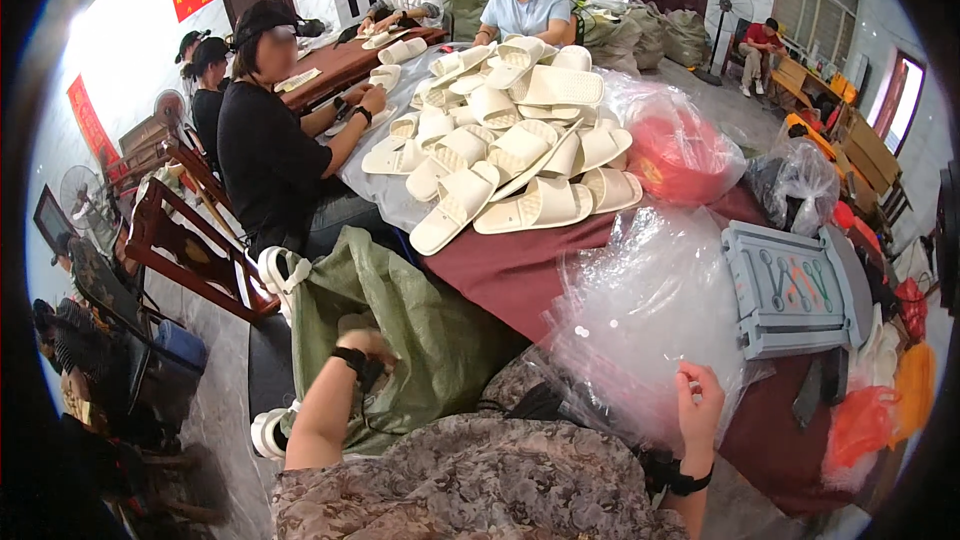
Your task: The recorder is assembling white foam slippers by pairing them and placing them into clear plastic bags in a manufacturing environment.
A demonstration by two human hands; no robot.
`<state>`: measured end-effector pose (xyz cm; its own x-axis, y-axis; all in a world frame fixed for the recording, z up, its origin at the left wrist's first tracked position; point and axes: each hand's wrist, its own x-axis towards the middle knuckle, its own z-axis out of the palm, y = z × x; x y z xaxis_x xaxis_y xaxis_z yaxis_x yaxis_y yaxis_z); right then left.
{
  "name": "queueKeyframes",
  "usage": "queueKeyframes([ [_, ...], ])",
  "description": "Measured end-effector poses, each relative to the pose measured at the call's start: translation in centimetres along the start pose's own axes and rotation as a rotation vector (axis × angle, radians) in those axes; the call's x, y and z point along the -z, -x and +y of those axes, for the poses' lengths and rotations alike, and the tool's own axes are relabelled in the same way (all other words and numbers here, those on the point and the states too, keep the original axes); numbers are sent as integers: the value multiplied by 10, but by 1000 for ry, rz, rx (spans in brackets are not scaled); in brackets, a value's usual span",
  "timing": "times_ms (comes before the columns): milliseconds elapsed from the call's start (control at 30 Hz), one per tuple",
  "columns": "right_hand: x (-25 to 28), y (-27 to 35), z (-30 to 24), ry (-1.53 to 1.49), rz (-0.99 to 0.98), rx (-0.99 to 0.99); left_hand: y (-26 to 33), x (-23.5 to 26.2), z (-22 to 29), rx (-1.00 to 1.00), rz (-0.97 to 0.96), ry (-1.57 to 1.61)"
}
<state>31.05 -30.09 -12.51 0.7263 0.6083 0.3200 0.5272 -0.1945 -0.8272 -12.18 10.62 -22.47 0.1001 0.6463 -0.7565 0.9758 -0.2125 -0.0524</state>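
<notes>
My left hand (368,348) reaches into the mouth of a green woven sack (425,340) at my left. Its fingers are curled and partly hidden; a pale shape lies just beyond them, too unclear to name. My right hand (698,395) is raised at the edge of a stack of clear plastic bags (640,310), fingers bent together near the film. What they pinch, if anything, does not show. Beyond the sack, a big heap of cream slippers (490,185) lies on the table, partly over clear plastic sheeting.
A dark red cloth (500,280) covers the table. Right of the bags stands a grey plastic folding stool (795,290). A red bundle in clear plastic (680,145) sits beside the slippers. A person in black (265,140) sits close at the left; others sit farther back.
</notes>
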Motion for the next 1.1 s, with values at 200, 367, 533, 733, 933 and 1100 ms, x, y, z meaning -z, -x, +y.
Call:
queueKeyframes([
  [200, -12, -1, 12, 5, -11, 46, 98, 124, 22, -146, 1173, 135],
  [367, -11, 6, 14, 11, -35, 31, 80, 151, 107, -625, 1080, 418],
  [533, -9, 11, 24, 42, -125, 50, -15, 130, 149, -186, 880, 333],
  [733, -17, 13, 20, 103, -33, 90, -18, 100, 171, -145, 1035, 453],
  [933, -15, 8, 19, 136, -60, 215, -43, 81, 178, -231, 1363, 404],
  [1100, -15, 10, 19, 139, -32, 182, -36, 80, 184, -253, 1458, 364],
])
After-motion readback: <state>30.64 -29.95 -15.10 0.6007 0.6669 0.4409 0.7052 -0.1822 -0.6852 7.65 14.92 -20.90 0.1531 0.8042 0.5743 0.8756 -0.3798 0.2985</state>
